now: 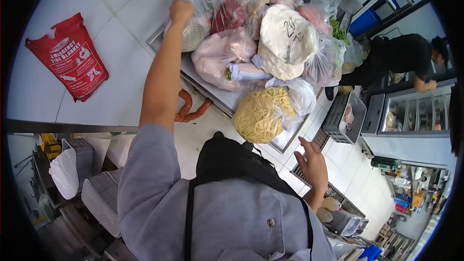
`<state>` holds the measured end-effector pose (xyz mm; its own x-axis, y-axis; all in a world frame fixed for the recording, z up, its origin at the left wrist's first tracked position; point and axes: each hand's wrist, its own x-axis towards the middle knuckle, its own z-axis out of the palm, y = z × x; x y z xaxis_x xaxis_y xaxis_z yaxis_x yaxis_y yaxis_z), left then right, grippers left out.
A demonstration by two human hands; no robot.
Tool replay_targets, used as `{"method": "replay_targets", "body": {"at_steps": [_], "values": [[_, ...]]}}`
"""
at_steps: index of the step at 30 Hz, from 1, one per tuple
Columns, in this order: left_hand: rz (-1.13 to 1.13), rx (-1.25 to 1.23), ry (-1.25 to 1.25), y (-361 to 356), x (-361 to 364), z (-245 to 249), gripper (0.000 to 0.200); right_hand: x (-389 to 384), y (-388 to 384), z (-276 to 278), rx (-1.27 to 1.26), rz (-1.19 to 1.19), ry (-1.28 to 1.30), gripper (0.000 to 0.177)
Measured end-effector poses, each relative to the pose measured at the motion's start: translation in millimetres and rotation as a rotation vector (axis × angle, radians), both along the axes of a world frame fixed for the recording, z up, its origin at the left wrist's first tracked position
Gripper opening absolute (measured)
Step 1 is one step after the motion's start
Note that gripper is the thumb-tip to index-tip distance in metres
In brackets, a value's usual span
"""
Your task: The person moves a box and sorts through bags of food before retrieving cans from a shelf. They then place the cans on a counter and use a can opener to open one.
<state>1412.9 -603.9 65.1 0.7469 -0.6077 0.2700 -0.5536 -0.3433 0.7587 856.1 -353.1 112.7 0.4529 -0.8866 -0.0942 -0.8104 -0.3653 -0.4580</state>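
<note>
My left hand (pixel 181 11) is closed on the top of a clear plastic bag (pixel 199 6) at the table's far left corner. A large tin can (pixel 194 37) shows at the bag, its round end facing me. Beside it lie a bag of red meat (pixel 228 14) and a bag of pale pink meat (pixel 223 54). My right hand (pixel 313 162) hangs off the table's near right corner, fingers apart, holding nothing. Closest to it is a bag of yellow noodles (pixel 263 114). Behind the noodles sits a white sack (pixel 288 41) with handwritten marks.
Several more bags crowd the steel table (pixel 220 97), with leafy greens (pixel 338 31) at right. A red fire blanket pouch (pixel 71 59) hangs on the tiled wall. At right, a person in black (pixel 403 58) leans by a glass-topped fridge (pixel 415 113). A grey crate (pixel 344 118) stands on the floor.
</note>
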Motion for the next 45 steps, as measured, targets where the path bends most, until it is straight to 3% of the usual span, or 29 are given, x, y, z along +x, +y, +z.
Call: {"method": "replay_targets", "body": {"at_steps": [2,7,9,12,19,22,25,27,29,31,34,36,41,43,44,45], "values": [[-0.043,0.012,-0.003,10.5,8.3,2.5,0.031,5.8,-0.8,-2.8,0.022,-0.019,-0.016,0.045],[-0.105,-0.026,-0.101,34.4,12.6,8.5,0.033,44.3,-23.5,-3.9,-0.040,0.201,-0.092,0.042],[-0.269,-0.097,0.239,37.3,9.7,8.6,0.034,65.4,-37.9,2.2,-0.040,0.332,-0.112,0.041],[-0.259,-0.224,0.450,35.6,1.8,13.4,0.035,92.9,-51.5,3.0,-0.102,0.393,-0.173,0.041],[-0.192,-0.160,0.437,2.6,4.0,46.3,0.034,117.0,-68.6,-4.7,-0.020,0.475,-0.244,0.035],[-0.279,-0.040,0.241,-31.0,21.1,43.3,0.031,129.1,-96.0,-11.0,-0.062,0.516,-0.178,0.038],[-0.304,-0.092,0.197,-58.5,36.0,31.6,0.024,176.6,-136.9,5.3,-0.158,0.586,-0.157,0.043],[-0.314,-0.072,0.335,-68.0,48.8,25.4,0.021,222.3,-162.8,22.9,-0.318,0.570,-0.109,0.033],[-0.330,0.011,0.312,-53.5,35.3,39.4,0.019,274.4,-199.8,19.0,-0.471,0.605,-0.142,0.033],[-0.341,0.086,0.286,-34.4,18.2,53.9,0.017,325.4,-218.3,30.6,-0.354,0.579,-0.050,0.030],[-0.372,0.003,0.476,-15.8,5.9,60.7,0.013,389.9,-237.9,15.5,-0.285,0.507,-0.214,0.033],[-0.416,0.056,0.456,-8.0,3.8,64.1,0.013,415.3,-243.2,6.3,-0.234,0.231,-0.213,0.038],[-0.630,-0.021,0.354,30.9,18.8,38.2,0.017,433.9,-273.8,-41.4,-0.126,0.070,-0.423,0.030],[-0.796,-0.289,-0.357,40.4,32.7,-2.1,0.021,432.5,-278.1,-46.0,-0.067,0.045,-0.531,0.028],[-0.790,-0.290,-0.356,45.4,30.7,1.2,0.021,431.9,-276.2,-48.3,-0.021,0.023,-0.584,0.026],[-0.757,-0.019,-0.220,49.4,28.3,5.2,0.024,431.1,-273.5,-50.8,0.026,0.002,-0.635,0.024]]}}
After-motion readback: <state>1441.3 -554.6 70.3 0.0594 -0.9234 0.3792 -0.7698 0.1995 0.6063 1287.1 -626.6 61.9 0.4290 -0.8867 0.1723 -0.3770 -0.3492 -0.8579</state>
